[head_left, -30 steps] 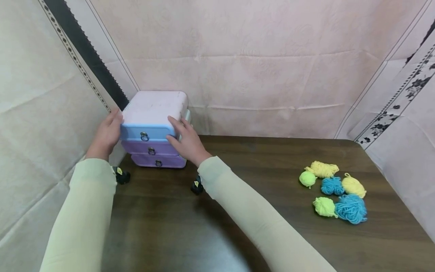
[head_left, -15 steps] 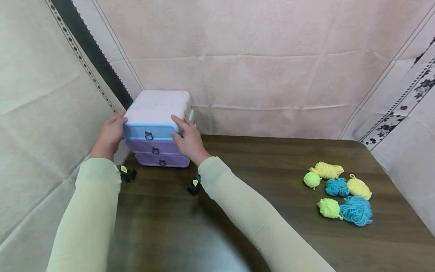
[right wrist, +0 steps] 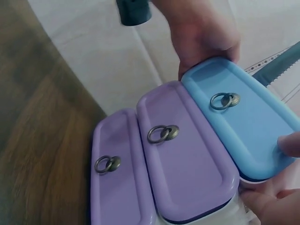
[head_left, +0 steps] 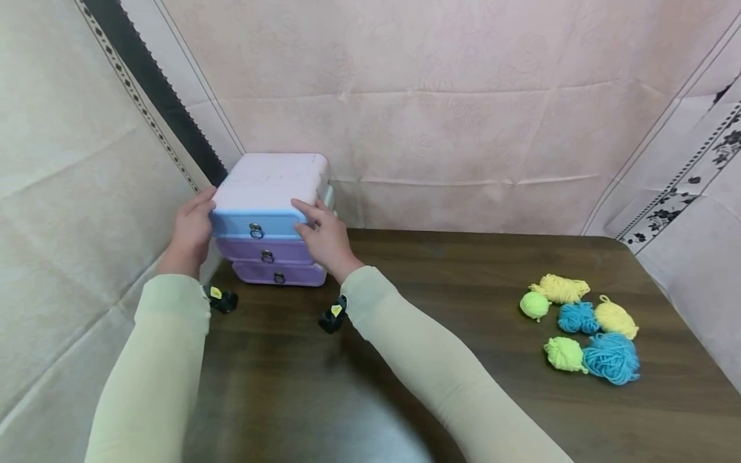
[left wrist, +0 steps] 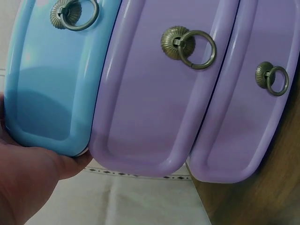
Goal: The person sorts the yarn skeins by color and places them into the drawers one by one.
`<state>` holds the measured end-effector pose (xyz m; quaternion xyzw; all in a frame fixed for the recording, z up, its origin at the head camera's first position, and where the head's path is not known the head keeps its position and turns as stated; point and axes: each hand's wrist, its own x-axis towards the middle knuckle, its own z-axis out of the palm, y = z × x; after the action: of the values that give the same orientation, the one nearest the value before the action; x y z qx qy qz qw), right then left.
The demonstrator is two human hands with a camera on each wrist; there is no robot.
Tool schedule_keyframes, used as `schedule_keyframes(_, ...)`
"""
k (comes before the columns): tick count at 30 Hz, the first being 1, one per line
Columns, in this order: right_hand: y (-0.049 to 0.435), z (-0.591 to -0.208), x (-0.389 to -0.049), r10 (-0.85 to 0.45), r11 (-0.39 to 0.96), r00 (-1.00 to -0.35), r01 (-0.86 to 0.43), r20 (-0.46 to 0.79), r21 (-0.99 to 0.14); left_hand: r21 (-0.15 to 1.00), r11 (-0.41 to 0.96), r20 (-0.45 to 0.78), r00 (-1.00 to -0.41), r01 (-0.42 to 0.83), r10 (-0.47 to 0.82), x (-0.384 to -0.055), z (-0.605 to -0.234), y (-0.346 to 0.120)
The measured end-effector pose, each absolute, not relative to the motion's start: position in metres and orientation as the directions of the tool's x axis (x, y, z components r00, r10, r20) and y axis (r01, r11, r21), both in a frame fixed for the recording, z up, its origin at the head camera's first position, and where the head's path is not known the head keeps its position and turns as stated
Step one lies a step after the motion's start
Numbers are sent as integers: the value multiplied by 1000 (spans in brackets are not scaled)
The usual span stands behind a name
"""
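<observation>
A small three-drawer storage box (head_left: 272, 180) stands on the wooden table at the left in the head view, with a white top. Its top drawer (left wrist: 51, 93) is blue and the two beneath, a middle drawer (left wrist: 154, 103) and a bottom drawer (right wrist: 119, 187), are purple. Each front bears a bronze ring pull. My left hand (head_left: 193, 233) grips the box's upper left side at the blue drawer, fingers partly hidden behind it. On the opposite side, my right hand (head_left: 329, 239) holds the upper right corner, its thumb (right wrist: 290, 144) against the blue front. All drawers look closed.
On the right of the table (head_left: 440, 308) lie several yarn balls: a yellow skein (head_left: 560, 289), another yellow ball (head_left: 616, 317), two green balls, including one nearer green ball (head_left: 564, 354), a small blue bundle (head_left: 577, 317) and a large blue ball (head_left: 611, 359). Cloth walls (head_left: 440, 128) enclose the table.
The head view has swung slightly, so box and yarn appear farther right. Both hands stay on the sides of the box throughout.
</observation>
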<state>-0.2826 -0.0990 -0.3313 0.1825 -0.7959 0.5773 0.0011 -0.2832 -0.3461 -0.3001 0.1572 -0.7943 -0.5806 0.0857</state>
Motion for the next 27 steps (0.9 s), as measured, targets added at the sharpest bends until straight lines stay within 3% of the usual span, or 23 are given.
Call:
schedule_keyframes(14, -69, -311, -273, -290, 104, -937, -232, 194, -967, 974, 199, -27, -925, -110, -379, -265, -277, -308)
schedule_keyframes(19, -55, -301, -266, -288, 88, -938, -228, 194, -970, 988, 116, -48, -919, -101, -391, -259, -269, -292)
schedule_keyframes(27, -35, -291, -260, -266, 68, -940, -239, 213, -969, 990, 124, -6, -916, -61, -402, -253, -265, -273)
